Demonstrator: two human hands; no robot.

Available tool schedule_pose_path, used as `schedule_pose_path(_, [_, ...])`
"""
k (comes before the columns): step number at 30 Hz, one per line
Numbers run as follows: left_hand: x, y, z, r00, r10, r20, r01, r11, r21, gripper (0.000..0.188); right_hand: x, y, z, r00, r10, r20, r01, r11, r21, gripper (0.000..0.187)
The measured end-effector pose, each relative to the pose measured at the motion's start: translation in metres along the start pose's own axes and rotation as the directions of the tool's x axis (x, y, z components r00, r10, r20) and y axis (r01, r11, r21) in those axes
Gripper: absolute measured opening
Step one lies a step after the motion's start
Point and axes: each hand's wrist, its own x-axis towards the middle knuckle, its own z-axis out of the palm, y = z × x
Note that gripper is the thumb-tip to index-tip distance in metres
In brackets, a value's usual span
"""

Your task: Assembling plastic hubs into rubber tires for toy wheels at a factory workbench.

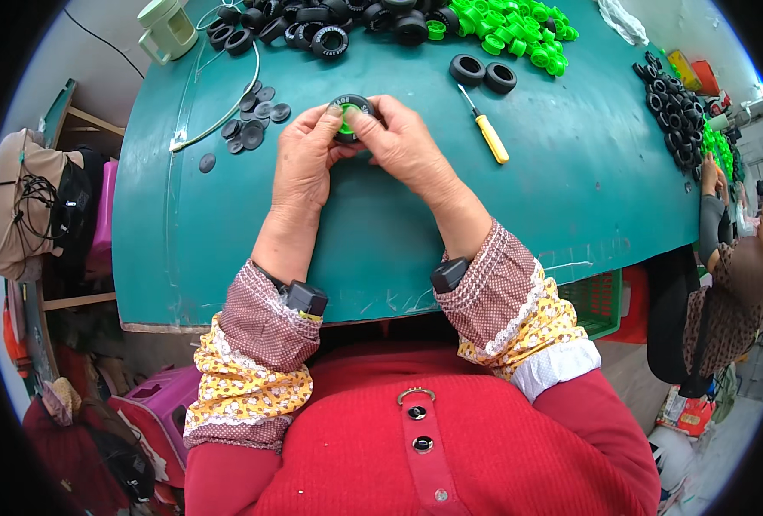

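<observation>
Over the middle of the green table (312, 275), a small black toy tyre (353, 101) with a green hub (345, 128) in its centre is held between both my hands. My left hand (304, 159) grips its left side, thumb on the front face. From the right, my right hand (405, 148) closes round it with the thumb pressed against the hub. The fingers behind the tyre are mostly hidden. A yellow-handled screwdriver (490, 139) lies to the right, its tip close to two loose black tyres (500, 78).
Flat black discs (251, 135) lie left of my hands beside a pale looped cord (226, 131). Black tyres (329, 42) and bright green hubs (508, 27) are heaped at the back. A lidded cup (168, 33) stands far left. At the right, another person's hand (710, 176) is near more tyres (669, 112).
</observation>
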Motion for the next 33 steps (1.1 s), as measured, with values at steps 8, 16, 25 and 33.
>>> schedule_pose_path(8, [-0.004, 0.012, 0.001, 0.999, 0.017, -0.03, -0.015, 0.997, 0.082, 0.023, 0.009, -0.003, -0.022, 0.953, 0.245, 0.177, -0.29, 0.904, 0.313, 0.027])
schedule_pose_path(16, [-0.003, 0.001, 0.005, 0.994, 0.109, 0.001, -0.108, 0.99, 0.093, 0.029, 0.005, -0.004, -0.008, 0.996, -0.045, -0.08, 0.053, 0.994, 0.099, 0.027])
schedule_pose_path(25, [-0.014, -0.003, 0.011, 1.0, -0.02, 0.0, 0.019, 0.96, -0.279, 0.021, 0.001, -0.01, -0.012, 0.967, 0.229, 0.116, -0.256, 0.831, 0.494, 0.026])
schedule_pose_path(33, [-0.017, 0.008, 0.026, 0.979, 0.199, -0.054, -0.19, 0.972, 0.137, 0.024, 0.005, -0.005, -0.015, 0.957, 0.2, 0.211, -0.289, 0.727, 0.623, 0.022])
